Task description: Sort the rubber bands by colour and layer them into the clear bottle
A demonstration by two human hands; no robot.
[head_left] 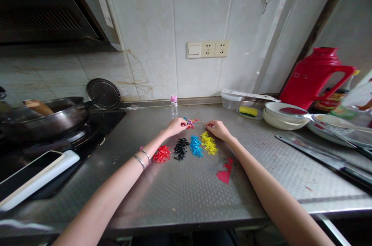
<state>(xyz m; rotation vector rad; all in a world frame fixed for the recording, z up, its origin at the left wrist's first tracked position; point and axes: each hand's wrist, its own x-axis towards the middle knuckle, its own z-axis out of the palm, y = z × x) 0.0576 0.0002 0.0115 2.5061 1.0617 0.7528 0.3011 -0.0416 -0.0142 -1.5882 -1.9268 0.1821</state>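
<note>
My left hand (176, 126) is at the left edge of a small mixed-colour pile (192, 122) of small, thin pieces that look like rubber bands. Its fingers are pinched together; what they hold is too small to make out. Just behind the yellow pile (209, 143) is my right hand (218, 129), fingers curled and closed, their contents hidden. Nearer to me lie separate heaps of similar pieces: a red pile (162, 154), a black pile (181, 149) and a blue pile (196, 146). A clear bottle with a pink cap (174, 101) stands behind the mixed pile.
A torn red scrap (224, 172) lies on the metal counter (174, 203). Left are a pan (55, 118) on the stove and a white-edged phone-like device (37, 178). Right are bowls (283, 120), a sponge (248, 111), a knife (316, 153) and a red thermos (314, 77).
</note>
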